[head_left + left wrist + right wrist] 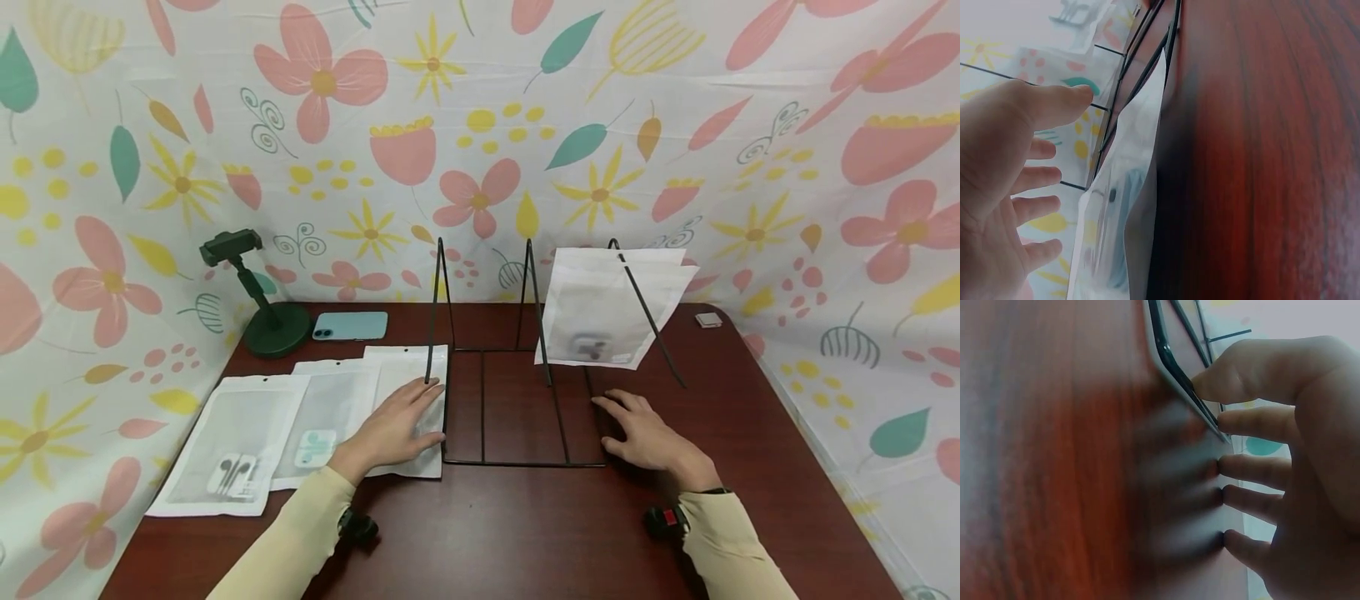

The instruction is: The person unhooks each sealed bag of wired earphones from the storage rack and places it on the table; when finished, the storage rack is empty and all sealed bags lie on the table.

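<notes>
A black wire rack (525,464) with upright divider loops stands mid-table. Zip pouches (592,300) with white, frosted fronts lean in its right section, a small item showing low inside. My left hand (401,425), fingers extended, lies over the nearest of three flat pouches, fingertips by the rack's left side. That pouch (1100,231) holds something pale blue in the left wrist view. At the rack's right side is my right hand (648,437), thumb and index fingertip touching the wire (1179,372), fingers spread.
Left of the rack lie a pouch with wired earphones (232,475) and one with a pale earphone case (315,448). Behind them are a light blue phone (350,326) and a green phone stand (277,330). A small white square item (708,320) sits back right. Floral cloth hangs around the table.
</notes>
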Motion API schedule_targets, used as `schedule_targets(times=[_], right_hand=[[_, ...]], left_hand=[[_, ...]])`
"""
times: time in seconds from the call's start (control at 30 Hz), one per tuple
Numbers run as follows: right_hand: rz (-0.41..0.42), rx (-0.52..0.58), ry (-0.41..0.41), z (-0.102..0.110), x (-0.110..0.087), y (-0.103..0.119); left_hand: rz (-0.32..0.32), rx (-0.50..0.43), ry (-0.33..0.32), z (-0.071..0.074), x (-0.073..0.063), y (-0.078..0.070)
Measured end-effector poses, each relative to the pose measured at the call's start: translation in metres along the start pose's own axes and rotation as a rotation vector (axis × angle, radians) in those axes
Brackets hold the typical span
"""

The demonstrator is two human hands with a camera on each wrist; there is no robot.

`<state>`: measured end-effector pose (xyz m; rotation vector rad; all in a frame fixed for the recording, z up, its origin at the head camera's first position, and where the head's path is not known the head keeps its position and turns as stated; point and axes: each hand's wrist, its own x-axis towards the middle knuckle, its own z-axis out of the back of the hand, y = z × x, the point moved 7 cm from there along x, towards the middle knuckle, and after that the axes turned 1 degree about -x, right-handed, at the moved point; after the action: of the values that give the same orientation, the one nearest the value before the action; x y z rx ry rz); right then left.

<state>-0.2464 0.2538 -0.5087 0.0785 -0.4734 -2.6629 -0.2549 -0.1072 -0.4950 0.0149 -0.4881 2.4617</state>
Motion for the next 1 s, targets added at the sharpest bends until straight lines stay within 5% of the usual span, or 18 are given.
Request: schedule_targets(times=[1.0], right_hand=[[0.036,0.037,0.03,-0.005,-0.002,-0.006]], left_hand=[[-0.069,0.059,0.109,-0.026,0.029,-0.024]])
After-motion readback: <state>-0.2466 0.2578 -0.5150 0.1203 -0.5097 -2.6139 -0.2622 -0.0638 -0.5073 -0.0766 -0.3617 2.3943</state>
